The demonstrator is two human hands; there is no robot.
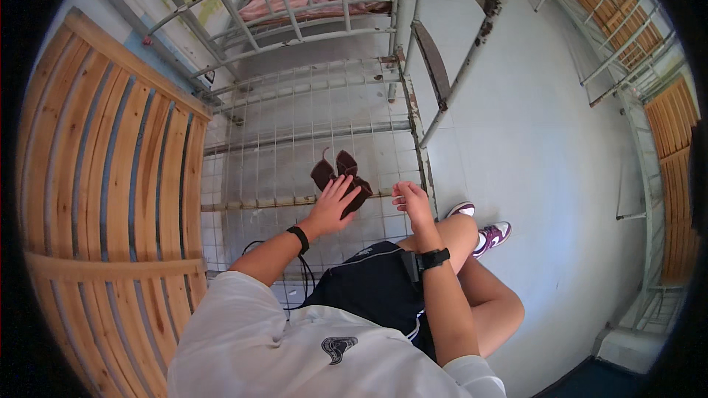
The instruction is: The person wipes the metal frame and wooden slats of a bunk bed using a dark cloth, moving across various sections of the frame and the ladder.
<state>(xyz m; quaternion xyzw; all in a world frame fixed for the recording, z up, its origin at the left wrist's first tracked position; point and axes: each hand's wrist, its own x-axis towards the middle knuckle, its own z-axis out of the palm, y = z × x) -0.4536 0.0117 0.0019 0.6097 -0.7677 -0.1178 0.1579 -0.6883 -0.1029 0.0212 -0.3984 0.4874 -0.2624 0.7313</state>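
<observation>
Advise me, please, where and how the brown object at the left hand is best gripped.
The brown object is probably best pinched by its right flap, coming from the right with the right hand: that flap juts out beyond the left hand's fingers.

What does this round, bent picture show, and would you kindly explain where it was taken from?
There is no robot here: a wide fisheye camera, worn on the head of a person, looks down, so straight edges bend. Below is a wire-mesh bed frame, with a dark brown, flapped item on it; a slatted wooden panel is at the left. The bare left hand is spread over the brown item; whether it grips is unclear. The bare right hand is loosely curled nearby, with nothing visible in it.
</observation>
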